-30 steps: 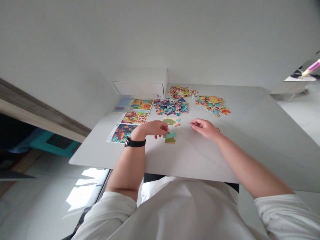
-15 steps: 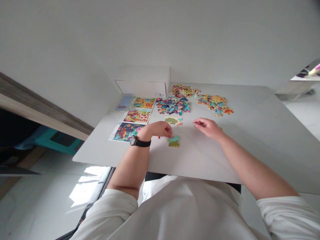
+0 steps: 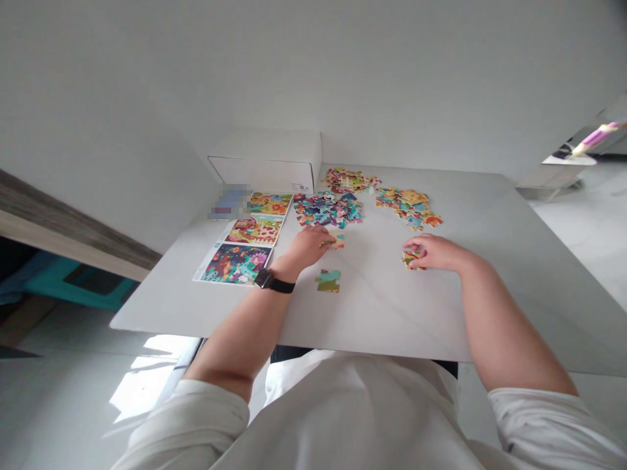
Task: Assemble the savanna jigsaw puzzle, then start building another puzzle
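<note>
My left hand (image 3: 307,245), a black watch on its wrist, lies over a small joined cluster of puzzle pieces (image 3: 337,239) just below the blue pile (image 3: 327,209), its fingers curled on them. A green and teal joined pair of pieces (image 3: 328,281) rests alone on the white table (image 3: 382,313), nearer to me than that hand. My right hand (image 3: 434,252) is off to the right with its fingers closed on an orange and red puzzle piece (image 3: 409,258) at the table surface.
A sheet of three colourful reference pictures (image 3: 245,241) lies at the left. A white box (image 3: 267,163) stands at the back. Two more piles of loose pieces, reddish (image 3: 347,179) and orange (image 3: 407,203), sit beyond the hands. The table's edge runs close to my body.
My left hand left the green and teal pair and moved forward onto the cluster by the blue pile. My right hand shifted right and closed on an orange piece.
</note>
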Motion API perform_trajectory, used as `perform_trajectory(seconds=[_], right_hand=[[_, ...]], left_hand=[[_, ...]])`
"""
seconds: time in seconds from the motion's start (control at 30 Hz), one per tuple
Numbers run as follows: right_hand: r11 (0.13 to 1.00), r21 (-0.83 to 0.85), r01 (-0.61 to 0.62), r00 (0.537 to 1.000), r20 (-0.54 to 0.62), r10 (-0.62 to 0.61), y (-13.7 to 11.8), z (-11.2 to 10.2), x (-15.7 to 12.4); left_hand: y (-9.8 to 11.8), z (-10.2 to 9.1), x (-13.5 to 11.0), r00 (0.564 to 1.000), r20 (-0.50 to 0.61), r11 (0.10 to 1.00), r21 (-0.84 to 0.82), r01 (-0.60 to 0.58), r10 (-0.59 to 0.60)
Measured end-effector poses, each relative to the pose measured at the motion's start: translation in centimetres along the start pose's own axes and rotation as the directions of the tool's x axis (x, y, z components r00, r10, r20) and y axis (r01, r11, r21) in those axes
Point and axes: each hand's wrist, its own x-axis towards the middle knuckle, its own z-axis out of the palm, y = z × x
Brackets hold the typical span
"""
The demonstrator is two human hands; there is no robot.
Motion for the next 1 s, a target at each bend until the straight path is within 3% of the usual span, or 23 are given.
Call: perform_trajectory(seconds=[0.4, 0.67, 0.9, 1.0], right_hand=[[0.998, -0.019, 0.062, 0.992, -0.107, -0.064, -0.5, 1.0, 0.8], [0.998, 0.019, 0.063, 0.99, -0.129, -0.06, -0.4, 1.3, 1.0], [0.998, 0.003, 0.061, 0.99, -0.126, -0.06, -0.4, 1.1, 0.9], [0.998, -0.032, 0.051, 0.991, -0.123, -0.055, -0.6, 0.6, 0.7]], left_hand=[[-0.9, 1.1, 0.5, 0.997, -0.022, 0.997, 0.034, 0.075, -0.074], [-1.0, 1.3, 0.5, 1.0, 0.007, 0.998, 0.059, 0.02, -0.021], [0.6, -0.6, -0.3, 0.992, -0.118, 0.999, 0.006, 0.041, -0.04], [1.1, -2.3, -0.8, 0.995, -0.093, 0.997, -0.064, 0.038, -0.044]])
